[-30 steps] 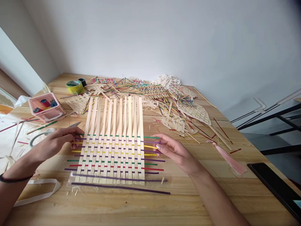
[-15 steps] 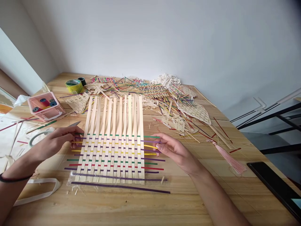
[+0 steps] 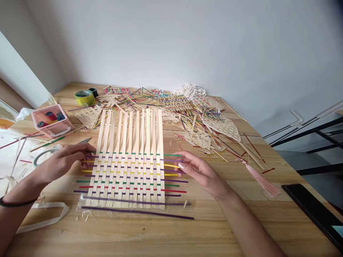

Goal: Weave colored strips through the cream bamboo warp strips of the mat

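Observation:
A flat weave of pale upright bamboo-like strips (image 3: 128, 134) lies before me, crossed by thin green, purple, yellow and red strips. My left hand (image 3: 68, 157) pinches the left ends of the upper coloured strips. At the right edge, my right hand (image 3: 197, 171) is closed on the right ends of the upper strips, thumb over a yellow strip (image 3: 171, 166). Clear tape (image 3: 80, 203) covers the lower ends of the pale strips. One purple strip (image 3: 139, 213) rests loose below the weave. Fingertips behind the strips are partly hidden.
A pink box of thread spools (image 3: 50, 126) and tape rolls (image 3: 84, 98) stand at left. Scissors (image 3: 85, 140) lie behind my left hand. Strip scraps (image 3: 198, 137), a woven fan (image 3: 222, 126), a pink tassel (image 3: 261, 178) and a black phone (image 3: 308, 210) are farther right.

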`<action>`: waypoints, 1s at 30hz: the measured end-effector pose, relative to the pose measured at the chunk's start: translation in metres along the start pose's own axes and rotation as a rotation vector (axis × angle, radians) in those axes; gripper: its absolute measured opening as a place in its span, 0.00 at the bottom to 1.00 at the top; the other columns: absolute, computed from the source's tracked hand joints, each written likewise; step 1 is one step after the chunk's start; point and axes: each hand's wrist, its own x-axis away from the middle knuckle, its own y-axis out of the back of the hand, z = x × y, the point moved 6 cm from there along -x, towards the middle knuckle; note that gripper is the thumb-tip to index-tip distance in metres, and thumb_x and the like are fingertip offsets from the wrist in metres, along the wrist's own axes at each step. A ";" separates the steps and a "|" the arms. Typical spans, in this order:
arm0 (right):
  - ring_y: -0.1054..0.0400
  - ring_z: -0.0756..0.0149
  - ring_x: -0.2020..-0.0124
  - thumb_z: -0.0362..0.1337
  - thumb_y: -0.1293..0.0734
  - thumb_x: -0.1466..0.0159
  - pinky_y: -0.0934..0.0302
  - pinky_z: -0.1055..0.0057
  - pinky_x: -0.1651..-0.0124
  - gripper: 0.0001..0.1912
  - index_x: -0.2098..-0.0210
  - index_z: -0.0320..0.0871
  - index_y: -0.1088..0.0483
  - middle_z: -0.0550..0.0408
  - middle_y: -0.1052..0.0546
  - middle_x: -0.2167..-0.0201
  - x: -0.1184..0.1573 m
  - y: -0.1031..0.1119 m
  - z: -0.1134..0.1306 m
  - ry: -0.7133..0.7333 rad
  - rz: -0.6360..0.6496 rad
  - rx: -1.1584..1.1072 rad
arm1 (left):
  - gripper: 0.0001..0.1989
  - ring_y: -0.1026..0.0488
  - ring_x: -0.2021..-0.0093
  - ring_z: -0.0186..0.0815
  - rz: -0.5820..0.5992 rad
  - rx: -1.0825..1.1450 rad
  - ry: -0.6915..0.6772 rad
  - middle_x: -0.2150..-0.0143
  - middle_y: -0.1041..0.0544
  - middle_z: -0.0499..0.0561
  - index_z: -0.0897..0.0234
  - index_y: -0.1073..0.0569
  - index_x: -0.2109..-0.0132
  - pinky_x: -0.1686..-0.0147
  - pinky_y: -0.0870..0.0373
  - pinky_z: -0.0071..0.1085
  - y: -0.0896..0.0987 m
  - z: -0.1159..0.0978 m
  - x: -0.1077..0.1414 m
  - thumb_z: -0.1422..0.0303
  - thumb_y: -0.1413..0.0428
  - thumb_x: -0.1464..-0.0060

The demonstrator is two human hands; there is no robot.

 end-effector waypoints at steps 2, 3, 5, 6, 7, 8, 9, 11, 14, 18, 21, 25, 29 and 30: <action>0.27 0.65 0.65 0.53 0.28 0.36 0.30 0.67 0.58 0.23 0.48 0.47 0.27 0.53 0.21 0.60 0.000 0.000 0.000 0.004 -0.004 -0.001 | 0.21 0.21 0.49 0.44 0.016 0.005 -0.014 0.50 0.17 0.49 0.59 0.20 0.52 0.51 0.23 0.30 0.000 -0.001 0.000 0.53 0.47 0.42; 0.27 0.66 0.65 0.53 0.28 0.36 0.30 0.68 0.59 0.22 0.49 0.47 0.27 0.53 0.21 0.60 0.000 0.000 0.000 0.006 -0.005 -0.003 | 0.20 0.21 0.50 0.43 0.025 0.009 -0.017 0.51 0.17 0.49 0.59 0.20 0.52 0.51 0.23 0.29 -0.001 -0.001 0.000 0.53 0.48 0.42; 0.27 0.67 0.65 0.53 0.27 0.36 0.29 0.69 0.59 0.21 0.49 0.48 0.26 0.54 0.20 0.61 0.000 0.000 0.001 0.013 -0.010 -0.009 | 0.19 0.21 0.50 0.42 0.037 0.017 -0.019 0.51 0.17 0.48 0.58 0.21 0.51 0.52 0.24 0.29 -0.001 0.001 0.000 0.54 0.47 0.41; 0.27 0.67 0.66 0.52 0.27 0.35 0.29 0.69 0.59 0.21 0.49 0.48 0.26 0.54 0.20 0.61 0.000 0.000 0.001 0.017 -0.012 -0.013 | 0.19 0.21 0.50 0.42 0.039 0.022 -0.019 0.51 0.17 0.48 0.58 0.21 0.51 0.52 0.24 0.28 -0.002 0.001 0.000 0.53 0.47 0.41; 0.26 0.67 0.65 0.52 0.27 0.35 0.29 0.70 0.59 0.21 0.49 0.48 0.25 0.54 0.19 0.60 0.000 0.000 0.002 0.021 -0.012 -0.017 | 0.19 0.21 0.51 0.41 0.039 0.030 -0.017 0.51 0.17 0.48 0.58 0.21 0.51 0.52 0.24 0.28 -0.002 0.002 0.000 0.53 0.47 0.41; 0.25 0.66 0.64 0.52 0.27 0.35 0.28 0.69 0.59 0.21 0.49 0.48 0.25 0.53 0.19 0.59 0.000 0.000 0.002 0.022 -0.009 -0.022 | 0.20 0.21 0.51 0.41 0.042 0.040 -0.011 0.51 0.17 0.48 0.58 0.21 0.50 0.52 0.24 0.28 -0.002 0.003 0.000 0.53 0.47 0.41; 0.24 0.65 0.61 0.53 0.28 0.35 0.27 0.69 0.58 0.20 0.49 0.48 0.24 0.52 0.18 0.56 0.000 -0.001 0.002 0.021 -0.004 -0.030 | 0.20 0.21 0.52 0.41 0.042 0.050 -0.005 0.51 0.17 0.48 0.58 0.22 0.50 0.52 0.24 0.28 -0.002 0.004 -0.001 0.53 0.47 0.41; 0.22 0.60 0.54 0.53 0.28 0.35 0.25 0.67 0.56 0.20 0.49 0.48 0.23 0.49 0.18 0.50 0.000 -0.001 0.002 0.022 -0.001 -0.051 | 0.20 0.21 0.52 0.40 0.037 0.065 0.002 0.51 0.17 0.49 0.59 0.22 0.50 0.52 0.24 0.28 -0.002 0.005 -0.001 0.53 0.47 0.41; 0.22 0.57 0.50 0.54 0.28 0.35 0.25 0.64 0.51 0.20 0.51 0.48 0.21 0.47 0.19 0.47 0.000 0.000 0.002 0.037 -0.013 -0.058 | 0.20 0.21 0.52 0.41 0.036 0.064 -0.010 0.50 0.18 0.50 0.59 0.21 0.50 0.53 0.23 0.29 -0.001 0.005 -0.001 0.53 0.47 0.41; 0.21 0.59 0.54 0.53 0.28 0.34 0.24 0.64 0.50 0.19 0.52 0.47 0.20 0.48 0.18 0.49 0.000 0.003 -0.002 0.052 -0.016 -0.044 | 0.19 0.21 0.52 0.41 0.004 0.051 -0.021 0.52 0.17 0.50 0.58 0.20 0.52 0.52 0.23 0.30 0.000 0.003 0.000 0.53 0.46 0.42; 0.20 0.59 0.55 0.53 0.29 0.33 0.24 0.64 0.51 0.18 0.53 0.47 0.19 0.48 0.18 0.50 -0.001 0.005 -0.004 0.049 -0.021 -0.042 | 0.19 0.20 0.54 0.42 0.009 0.081 -0.023 0.53 0.17 0.51 0.59 0.20 0.53 0.55 0.22 0.30 -0.001 0.001 0.000 0.53 0.46 0.42; 0.20 0.58 0.55 0.52 0.29 0.32 0.23 0.62 0.51 0.18 0.54 0.46 0.19 0.47 0.17 0.50 0.000 0.005 -0.002 0.039 -0.040 -0.039 | 0.20 0.20 0.53 0.43 -0.017 0.064 -0.019 0.52 0.17 0.51 0.59 0.19 0.53 0.54 0.21 0.31 0.000 -0.003 0.001 0.53 0.45 0.44; 0.20 0.57 0.53 0.52 0.30 0.32 0.24 0.62 0.49 0.18 0.53 0.45 0.19 0.47 0.17 0.49 0.000 0.005 -0.001 0.032 -0.047 -0.025 | 0.21 0.20 0.54 0.43 -0.028 0.052 -0.020 0.53 0.17 0.52 0.60 0.19 0.53 0.55 0.21 0.32 0.001 -0.005 0.000 0.52 0.46 0.44; 0.20 0.57 0.53 0.52 0.30 0.32 0.24 0.62 0.49 0.19 0.53 0.45 0.19 0.47 0.17 0.49 0.000 0.005 -0.001 0.027 -0.050 -0.021 | 0.21 0.20 0.55 0.43 -0.028 0.052 -0.020 0.53 0.17 0.52 0.60 0.19 0.53 0.56 0.21 0.31 0.001 -0.004 0.000 0.52 0.46 0.44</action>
